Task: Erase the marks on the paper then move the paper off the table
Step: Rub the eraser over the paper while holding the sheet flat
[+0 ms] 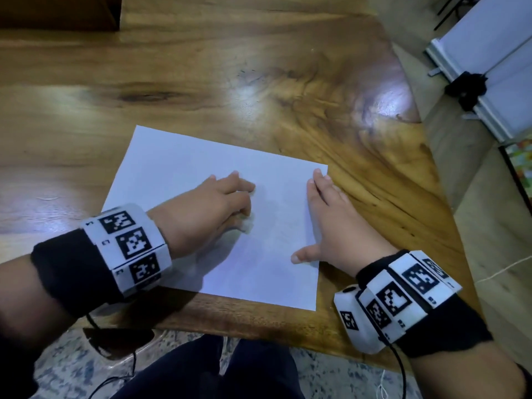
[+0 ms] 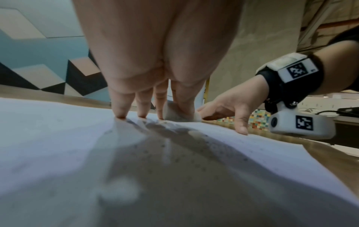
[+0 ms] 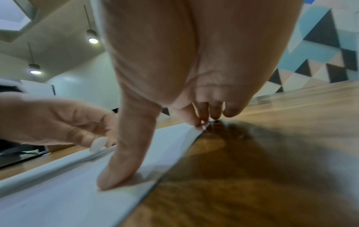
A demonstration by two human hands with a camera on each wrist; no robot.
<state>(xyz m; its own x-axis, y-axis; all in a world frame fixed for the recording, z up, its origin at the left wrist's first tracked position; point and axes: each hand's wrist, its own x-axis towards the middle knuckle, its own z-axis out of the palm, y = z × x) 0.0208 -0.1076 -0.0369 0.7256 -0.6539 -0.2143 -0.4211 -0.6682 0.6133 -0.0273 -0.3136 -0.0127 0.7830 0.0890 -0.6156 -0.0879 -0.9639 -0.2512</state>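
A white sheet of paper [image 1: 184, 180] lies on the wooden table [image 1: 201, 82] near its front edge. My left hand [image 1: 239, 205] is over the middle of the sheet and pinches a small white eraser [image 1: 248, 225] against the paper. That eraser [image 2: 174, 114] shows under the fingertips in the left wrist view, with small dark specks [image 2: 174, 155] scattered on the paper [image 2: 48, 138] behind it. My right hand [image 1: 316, 217] lies flat with straight fingers on the sheet's right edge. Its thumb [image 3: 124, 165] presses the paper [image 3: 58, 192]. Any marks on the sheet are too faint to make out.
The table's curved front edge [image 1: 259, 338] is just below the paper, with my dark-trousered legs [image 1: 207, 372] and speckled floor beneath. A white board on a stand [image 1: 495, 67] is off the table's right side. Bare wood stretches behind and left of the paper.
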